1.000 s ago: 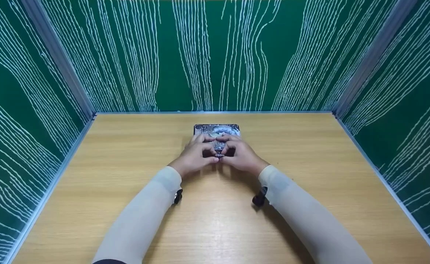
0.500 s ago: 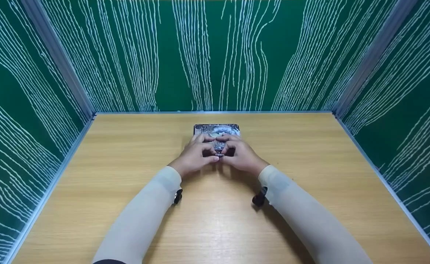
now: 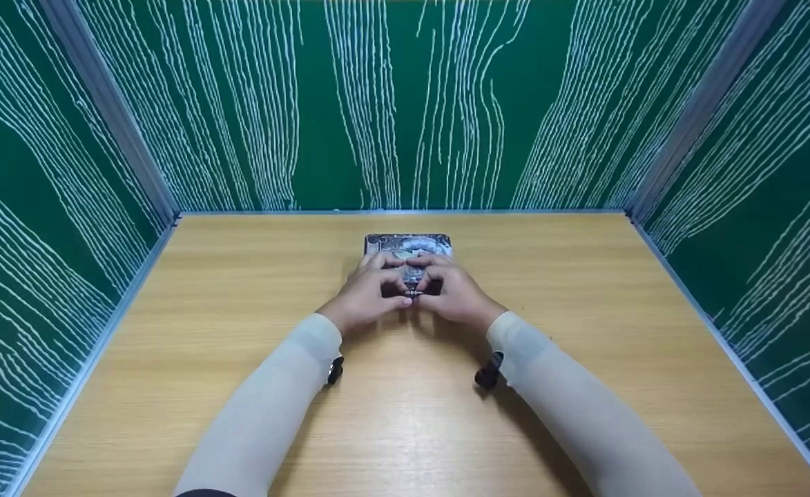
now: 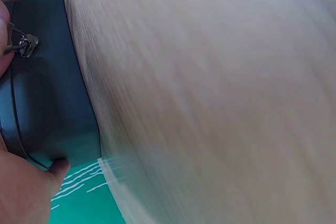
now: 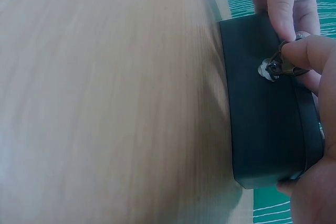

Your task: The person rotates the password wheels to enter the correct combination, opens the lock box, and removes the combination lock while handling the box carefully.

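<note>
A black box (image 5: 262,108) with a patterned lid (image 3: 418,244) lies near the back of the table. On its front side is a metal clasp (image 5: 269,70) with a ring and a hook-like piece. My left hand (image 3: 367,293) holds the box's left side, fingers curled over the lid, thumb at the clasp. From the right, my right hand (image 3: 453,290) grips the box likewise, and its thumb presses the metal piece at the clasp. In the left wrist view the box (image 4: 47,87) shows its plain dark front. Both hands hide part of the lid.
The box stands on a wooden table (image 3: 411,414). Green walls (image 3: 315,103) with white wavy lines enclose it at the back and both sides, and grey posts (image 3: 701,103) stand at the back corners.
The hands and box stay in place. Only slight movement shows at the clasp between the thumbs.
</note>
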`<state>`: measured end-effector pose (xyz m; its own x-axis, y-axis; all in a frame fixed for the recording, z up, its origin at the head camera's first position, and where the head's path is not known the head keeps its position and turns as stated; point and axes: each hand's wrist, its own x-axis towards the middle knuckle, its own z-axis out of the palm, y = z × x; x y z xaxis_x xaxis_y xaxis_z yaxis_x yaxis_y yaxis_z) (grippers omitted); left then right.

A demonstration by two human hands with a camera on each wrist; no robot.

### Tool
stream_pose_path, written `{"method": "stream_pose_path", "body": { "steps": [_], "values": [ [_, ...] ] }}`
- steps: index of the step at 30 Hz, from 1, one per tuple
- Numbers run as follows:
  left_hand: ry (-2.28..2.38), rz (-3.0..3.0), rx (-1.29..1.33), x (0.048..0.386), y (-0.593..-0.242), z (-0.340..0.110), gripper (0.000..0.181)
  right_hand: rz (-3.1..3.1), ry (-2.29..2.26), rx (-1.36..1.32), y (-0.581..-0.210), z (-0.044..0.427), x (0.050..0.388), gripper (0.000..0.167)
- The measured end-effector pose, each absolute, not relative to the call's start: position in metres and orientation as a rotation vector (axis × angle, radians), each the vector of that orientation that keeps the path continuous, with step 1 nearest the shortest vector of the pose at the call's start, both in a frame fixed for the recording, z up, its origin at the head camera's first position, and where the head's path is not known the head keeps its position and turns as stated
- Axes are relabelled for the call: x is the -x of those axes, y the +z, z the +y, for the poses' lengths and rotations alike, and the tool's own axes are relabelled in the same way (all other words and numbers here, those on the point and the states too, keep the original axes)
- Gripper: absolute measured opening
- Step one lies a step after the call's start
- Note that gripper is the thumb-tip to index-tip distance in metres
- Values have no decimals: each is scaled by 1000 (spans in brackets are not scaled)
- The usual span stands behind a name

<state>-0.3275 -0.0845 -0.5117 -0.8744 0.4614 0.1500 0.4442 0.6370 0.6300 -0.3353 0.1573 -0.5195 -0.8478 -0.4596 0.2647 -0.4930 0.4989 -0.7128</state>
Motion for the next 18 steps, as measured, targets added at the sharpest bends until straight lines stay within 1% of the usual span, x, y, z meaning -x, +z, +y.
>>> {"method": "stream_pose_path", "body": {
  "steps": [6, 18],
  "values": [
    [1048, 2843, -809, 328, -513, -84, 18, -2648, 1276, -894, -520, 158, 336, 16],
    [1071, 2832, -800, 327, -511, -84, 20, -2679, 1278, -868, -519, 158, 336, 16]
  ]
}}
